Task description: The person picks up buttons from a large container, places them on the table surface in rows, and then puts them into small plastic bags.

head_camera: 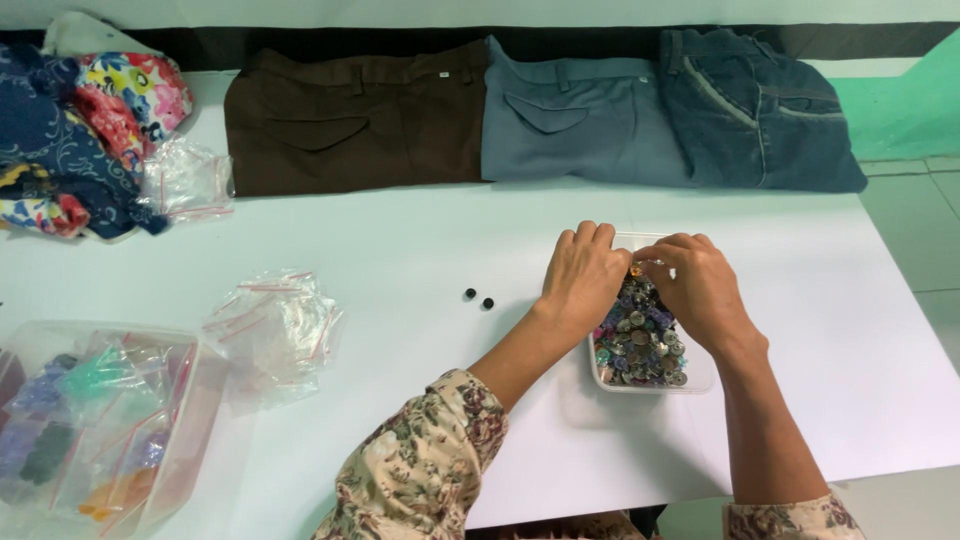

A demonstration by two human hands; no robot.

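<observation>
The fingers of the left hand [583,272] are curled and pressed together over the far end of a small clear tub [694,378], their tips meeting those of the right hand [698,285]. A small orange-brown button [636,270] is seen between the two sets of fingertips — whether it is pinched by the left, the right or both cannot be told. The right fingers are bent and bunched close, resting on the far right rim of the tub.

The tub is filled with mixed buttons [640,340], mostly metallic with some blue and pink, and is set on the white bench [420,250], right of centre and near the person. Both forearms reach in from the near edge, clad in floral sleeves [420,470].

Just left of the left hand, two small black buttons [478,298] lie side by side on the bench, apart from the tub. Further left, a crumpled heap of small clear bags [275,330] is found, and at the near left corner a larger clear container [190,400] holding bagged coloured items.

Along the far edge three folded trousers are laid in a row, touching — a brown pair [350,120], a grey-blue pair [570,120] and a dark denim pair [750,110]. At the far left, a pile of floral fabric [80,130] is heaped, with another clear bag [185,180] beside it.
</observation>
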